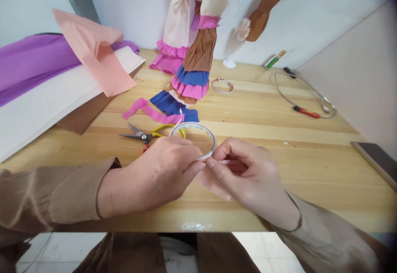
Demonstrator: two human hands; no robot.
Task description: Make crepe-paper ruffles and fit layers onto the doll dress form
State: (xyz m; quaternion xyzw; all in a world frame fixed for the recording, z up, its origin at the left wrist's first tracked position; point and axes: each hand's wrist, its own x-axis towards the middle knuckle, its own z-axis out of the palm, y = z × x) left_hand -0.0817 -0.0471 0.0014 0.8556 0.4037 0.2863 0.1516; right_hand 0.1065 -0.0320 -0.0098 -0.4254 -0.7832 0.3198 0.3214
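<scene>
My left hand [155, 169] is closed on a roll of tape [212, 136], whose white ring stands up above my fingers with print on its inner side. Thumb and finger of my right hand [248, 178] pinch a pale pink piece of crepe paper [217, 187] right beside the ring. Part of that paper hangs below my fingers. My fingertips nearly meet at the ring's lower edge. Behind my left hand lie scissors [144, 137] with yellow handles, partly hidden. Pink [158, 115] and blue crepe strips [169, 104] lie just beyond the ring.
Small crepe-paper dresses [200, 49] stand or hang at the back wall. Stacked crepe sheets [37, 85] cover the left side. Another tape ring [222, 85], a red-handled tool with a cord [307, 112], a green-and-gold stick [274, 60] and a phone [378, 159] lie on the wooden table [310, 165].
</scene>
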